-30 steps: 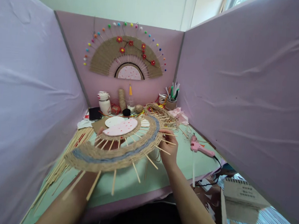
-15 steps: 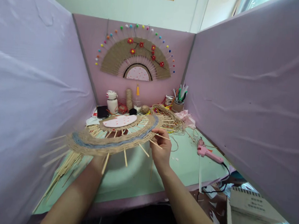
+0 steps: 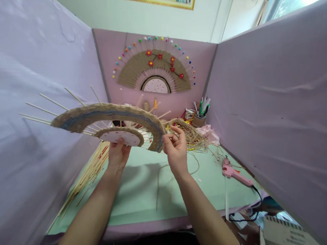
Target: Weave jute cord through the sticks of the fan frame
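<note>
A woven fan (image 3: 108, 113) of twine on thin wooden sticks is held up above the table, tilted, its arc side away from me. A blue-grey band runs along the arc, and the sticks jut out past its outer edge. My left hand (image 3: 118, 153) grips the fan's half-round base, its thumb on the pink dotted panel (image 3: 123, 137) and its fingers behind. At the right end of the arc, my right hand (image 3: 176, 147) pinches the woven edge between thumb and fingers. From that end a loose strand of twine appears to hang down.
A finished fan (image 3: 156, 68) with red flowers hangs on the pink back panel. On the green table (image 3: 147, 196) lie a stick bundle (image 3: 89, 169), a twine heap (image 3: 192, 135) and a pink glue gun (image 3: 235, 172) with a cord. A tool pot (image 3: 199, 119) stands at the back right.
The fan has been tipped up and turned, its arc now rising at the back and its base nearer me. My left hand, hidden beneath it before, shows at the base. The camera view has shifted.
</note>
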`<state>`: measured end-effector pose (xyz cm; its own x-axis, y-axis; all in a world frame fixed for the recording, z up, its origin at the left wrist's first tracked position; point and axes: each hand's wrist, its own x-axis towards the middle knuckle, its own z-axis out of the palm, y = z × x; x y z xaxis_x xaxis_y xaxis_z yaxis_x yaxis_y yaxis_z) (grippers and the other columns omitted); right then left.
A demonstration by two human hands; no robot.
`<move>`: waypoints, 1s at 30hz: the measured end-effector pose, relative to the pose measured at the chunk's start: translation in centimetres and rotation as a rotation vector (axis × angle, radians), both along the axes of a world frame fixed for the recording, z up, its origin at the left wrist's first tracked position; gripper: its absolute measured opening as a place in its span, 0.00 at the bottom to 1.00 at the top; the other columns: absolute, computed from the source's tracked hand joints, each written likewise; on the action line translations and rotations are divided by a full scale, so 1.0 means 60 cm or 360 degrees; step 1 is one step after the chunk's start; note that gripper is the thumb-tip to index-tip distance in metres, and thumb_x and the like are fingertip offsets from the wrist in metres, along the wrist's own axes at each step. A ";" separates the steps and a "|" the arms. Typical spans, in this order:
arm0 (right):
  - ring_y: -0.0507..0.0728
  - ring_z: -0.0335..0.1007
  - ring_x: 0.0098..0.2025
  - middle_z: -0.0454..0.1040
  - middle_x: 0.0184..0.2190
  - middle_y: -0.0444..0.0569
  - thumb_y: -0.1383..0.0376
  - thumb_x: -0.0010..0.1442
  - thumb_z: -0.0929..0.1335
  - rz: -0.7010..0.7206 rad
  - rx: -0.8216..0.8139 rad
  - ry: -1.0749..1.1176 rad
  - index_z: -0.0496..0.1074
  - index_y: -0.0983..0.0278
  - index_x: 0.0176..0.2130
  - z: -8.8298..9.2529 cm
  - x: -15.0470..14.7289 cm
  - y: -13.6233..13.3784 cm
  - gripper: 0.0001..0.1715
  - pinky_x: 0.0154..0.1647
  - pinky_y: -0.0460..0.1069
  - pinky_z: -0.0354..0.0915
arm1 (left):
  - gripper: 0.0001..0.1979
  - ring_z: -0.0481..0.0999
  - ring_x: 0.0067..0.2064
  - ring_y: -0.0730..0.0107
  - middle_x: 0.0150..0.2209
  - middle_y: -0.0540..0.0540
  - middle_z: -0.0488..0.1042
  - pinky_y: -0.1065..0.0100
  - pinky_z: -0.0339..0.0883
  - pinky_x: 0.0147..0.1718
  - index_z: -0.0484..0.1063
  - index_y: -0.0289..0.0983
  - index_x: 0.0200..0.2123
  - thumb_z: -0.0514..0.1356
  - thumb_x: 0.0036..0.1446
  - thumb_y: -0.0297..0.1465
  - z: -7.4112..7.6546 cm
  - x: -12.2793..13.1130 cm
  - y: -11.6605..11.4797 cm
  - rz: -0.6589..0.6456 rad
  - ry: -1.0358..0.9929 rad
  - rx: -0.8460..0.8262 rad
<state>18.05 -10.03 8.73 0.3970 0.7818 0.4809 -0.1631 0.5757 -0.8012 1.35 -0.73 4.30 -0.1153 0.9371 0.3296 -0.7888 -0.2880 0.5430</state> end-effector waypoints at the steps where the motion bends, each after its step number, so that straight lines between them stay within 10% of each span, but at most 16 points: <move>1: 0.48 0.58 0.23 0.66 0.26 0.40 0.60 0.56 0.69 -0.0022 -0.0022 -0.0058 0.64 0.60 0.46 -0.003 0.002 -0.001 0.18 0.22 0.44 0.56 | 0.18 0.74 0.50 0.65 0.43 0.51 0.78 0.61 0.67 0.51 0.74 0.44 0.36 0.72 0.40 0.28 0.002 -0.002 -0.001 0.0022 -0.0005 0.0005; 11: 0.53 0.65 0.28 0.73 0.27 0.46 0.57 0.59 0.67 -0.0494 -0.0237 -0.0609 0.75 0.64 0.39 -0.036 0.077 -0.045 0.14 0.29 0.48 0.62 | 0.16 0.75 0.50 0.70 0.44 0.53 0.78 0.65 0.68 0.50 0.72 0.47 0.42 0.65 0.50 0.25 0.018 0.007 -0.014 0.0318 0.0108 -0.0264; 30: 0.55 0.67 0.31 0.73 0.29 0.48 0.55 0.63 0.63 -0.0710 -0.0159 -0.0901 0.78 0.62 0.37 -0.068 0.155 -0.077 0.18 0.33 0.49 0.63 | 0.15 0.80 0.39 0.69 0.40 0.44 0.80 0.63 0.72 0.47 0.71 0.36 0.48 0.58 0.57 0.20 -0.011 0.019 0.003 -0.0200 0.0216 -0.0692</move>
